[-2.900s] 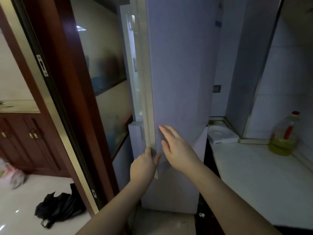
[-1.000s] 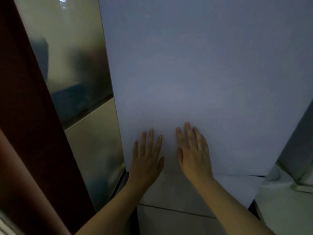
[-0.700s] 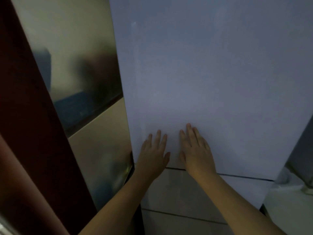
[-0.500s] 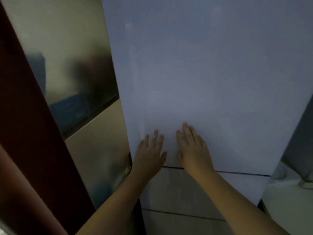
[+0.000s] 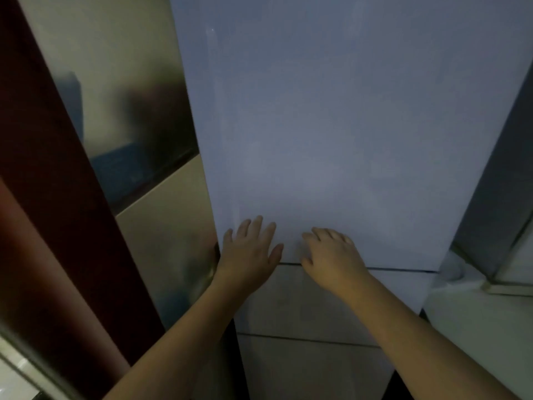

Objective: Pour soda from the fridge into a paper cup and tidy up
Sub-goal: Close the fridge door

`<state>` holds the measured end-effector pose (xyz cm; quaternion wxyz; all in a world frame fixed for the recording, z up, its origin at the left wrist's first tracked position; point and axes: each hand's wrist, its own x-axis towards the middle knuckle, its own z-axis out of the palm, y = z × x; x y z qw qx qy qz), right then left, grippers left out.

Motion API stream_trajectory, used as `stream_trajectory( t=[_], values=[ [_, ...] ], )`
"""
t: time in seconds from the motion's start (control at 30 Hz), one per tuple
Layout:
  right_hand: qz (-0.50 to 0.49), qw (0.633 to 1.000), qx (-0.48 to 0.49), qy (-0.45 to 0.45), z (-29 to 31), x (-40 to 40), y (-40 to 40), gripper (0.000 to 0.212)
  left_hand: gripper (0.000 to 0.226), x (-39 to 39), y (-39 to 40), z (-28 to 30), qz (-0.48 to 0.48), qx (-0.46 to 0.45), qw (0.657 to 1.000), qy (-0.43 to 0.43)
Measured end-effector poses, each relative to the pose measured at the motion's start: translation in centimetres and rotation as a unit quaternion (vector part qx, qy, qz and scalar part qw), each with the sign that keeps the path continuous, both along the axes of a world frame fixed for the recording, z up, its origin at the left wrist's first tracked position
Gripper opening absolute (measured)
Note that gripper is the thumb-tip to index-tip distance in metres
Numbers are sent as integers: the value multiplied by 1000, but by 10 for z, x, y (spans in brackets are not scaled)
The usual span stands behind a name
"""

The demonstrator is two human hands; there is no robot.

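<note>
The pale fridge door fills most of the head view, closed flush above the lower door. My left hand lies flat on the upper door's bottom left corner, fingers spread. My right hand is beside it at the seam between the two doors, its fingers bent a little and lifting off the surface. Neither hand holds anything. No soda bottle or paper cup is in view.
A dark red door frame and a glossy panel stand close on the left. A white countertop begins at the right of the fridge, under a grey wall corner.
The fridge door went from ajar to pressed closed. Both hands stayed low on the door; my right hand's fingers have now bent and started to come away.
</note>
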<state>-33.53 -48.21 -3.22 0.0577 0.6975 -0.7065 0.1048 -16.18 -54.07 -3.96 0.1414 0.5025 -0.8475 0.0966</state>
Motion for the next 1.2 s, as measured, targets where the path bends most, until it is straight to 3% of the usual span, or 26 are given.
stream_trajectory(
  t=[0.17,0.27,0.6,0.87,1.2],
  values=[
    [-16,1000,-9,1,-3,22,39,56,68,18,40,-5,-11,13,1000,-25],
    [-35,999,-25,1,-5,39,69,56,62,30,58,-10,-19,51,998,-42],
    [-119,992,-36,-7,-12,98,179,61,62,65,153,-8,-110,30,993,-30],
    [-203,979,-26,12,-8,94,261,60,63,45,213,-7,-182,100,977,-43],
    [-322,946,-31,16,-7,61,388,56,63,-21,314,4,-314,62,946,-53]
  ],
)
